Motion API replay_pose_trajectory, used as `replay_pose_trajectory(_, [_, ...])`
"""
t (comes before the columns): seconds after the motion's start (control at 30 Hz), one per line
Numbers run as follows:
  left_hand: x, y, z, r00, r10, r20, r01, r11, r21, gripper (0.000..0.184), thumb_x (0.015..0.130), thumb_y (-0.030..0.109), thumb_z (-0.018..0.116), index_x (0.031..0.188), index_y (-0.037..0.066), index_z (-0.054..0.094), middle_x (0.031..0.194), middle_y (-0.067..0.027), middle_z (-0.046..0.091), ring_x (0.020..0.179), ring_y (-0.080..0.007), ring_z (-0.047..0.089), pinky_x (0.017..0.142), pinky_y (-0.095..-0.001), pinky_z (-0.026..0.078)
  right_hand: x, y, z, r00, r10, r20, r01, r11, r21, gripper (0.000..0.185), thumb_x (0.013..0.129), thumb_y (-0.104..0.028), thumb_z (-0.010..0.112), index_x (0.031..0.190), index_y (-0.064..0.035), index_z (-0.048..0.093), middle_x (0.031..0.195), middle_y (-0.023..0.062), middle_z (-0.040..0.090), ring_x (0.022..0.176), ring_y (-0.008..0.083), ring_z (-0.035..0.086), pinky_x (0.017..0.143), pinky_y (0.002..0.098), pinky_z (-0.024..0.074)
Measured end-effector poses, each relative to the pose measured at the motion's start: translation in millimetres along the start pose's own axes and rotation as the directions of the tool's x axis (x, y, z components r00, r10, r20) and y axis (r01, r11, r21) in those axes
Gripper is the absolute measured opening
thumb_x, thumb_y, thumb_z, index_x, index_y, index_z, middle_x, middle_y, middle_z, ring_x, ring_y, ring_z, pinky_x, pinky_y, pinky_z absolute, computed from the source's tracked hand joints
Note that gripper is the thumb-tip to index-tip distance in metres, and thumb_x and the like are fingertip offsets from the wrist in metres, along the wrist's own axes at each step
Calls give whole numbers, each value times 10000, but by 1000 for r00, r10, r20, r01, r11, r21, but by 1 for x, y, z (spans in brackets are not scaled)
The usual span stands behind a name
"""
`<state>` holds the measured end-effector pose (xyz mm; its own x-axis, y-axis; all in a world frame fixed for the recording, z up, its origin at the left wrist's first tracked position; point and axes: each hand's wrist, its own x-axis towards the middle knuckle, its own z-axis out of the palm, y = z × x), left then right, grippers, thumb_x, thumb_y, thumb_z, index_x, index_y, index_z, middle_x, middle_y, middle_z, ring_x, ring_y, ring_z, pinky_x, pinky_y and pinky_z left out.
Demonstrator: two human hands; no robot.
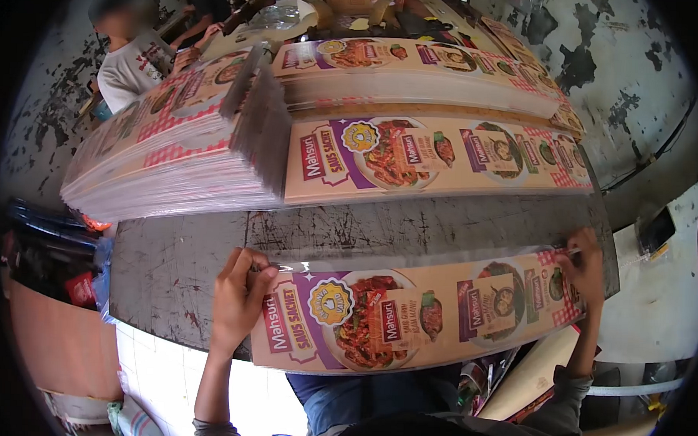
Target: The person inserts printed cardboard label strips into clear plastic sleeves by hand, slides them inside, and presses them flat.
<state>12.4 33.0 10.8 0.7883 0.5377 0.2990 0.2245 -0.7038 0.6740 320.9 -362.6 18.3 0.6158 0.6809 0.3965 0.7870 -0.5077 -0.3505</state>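
A long printed sheet (438, 313) with "Mahsuri Saus Sachet" lettering and food pictures lies at the front of the dark table, its lower edge reaching past the table's edge. A clear, shiny strip runs along its top edge. My left hand (237, 295) is closed on the sheet's upper left corner, thumb on top. At the opposite end, my right hand (585, 272) pinches the upper right corner. Just beyond lies a matching sheet stack (443, 156), printed side up.
A tall, leaning stack of sheets (182, 162) stands at the left of the scratched table (326, 225). Another stack (415, 74) sits at the back. A person in a light top (139, 68) is at the far left. A brown carton (64, 331) stands on the floor.
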Motion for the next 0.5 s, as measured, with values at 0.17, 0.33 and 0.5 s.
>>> replay_pose_trajectory(0.17, [0, -9, 0, 992, -127, -21, 126, 991, -40, 82, 825, 25, 573, 826, -28, 510, 774, -118, 534, 589, -161, 553, 538, -280, 423, -12, 46, -10, 992, 100, -73, -105, 993, -58, 363, 659, -205, 692, 725, -8, 395, 674, 78, 351, 628, 217, 348, 580, 335, 306])
replay_pose_trajectory(0.33, [-1, -10, 1, 998, -48, -44, 48, 999, -4, 76, 843, 28, 547, 841, -23, 491, 745, -128, 537, 595, -192, 554, 529, -300, 416, -14, 50, -7, 989, 115, -96, -118, 993, -24, 408, 672, -241, 707, 688, -7, 372, 640, 75, 342, 601, 220, 336, 568, 334, 292])
replay_pose_trajectory(0.5, [-3, -5, 7, 995, -79, -64, 83, 994, 70, 85, 870, 67, 522, 847, -4, 481, 734, -156, 556, 609, -271, 582, 536, -336, 433, -7, 46, -5, 982, 108, -153, -121, 990, -78, 462, 693, -301, 721, 647, -5, 368, 594, 71, 322, 577, 228, 334, 574, 339, 291])
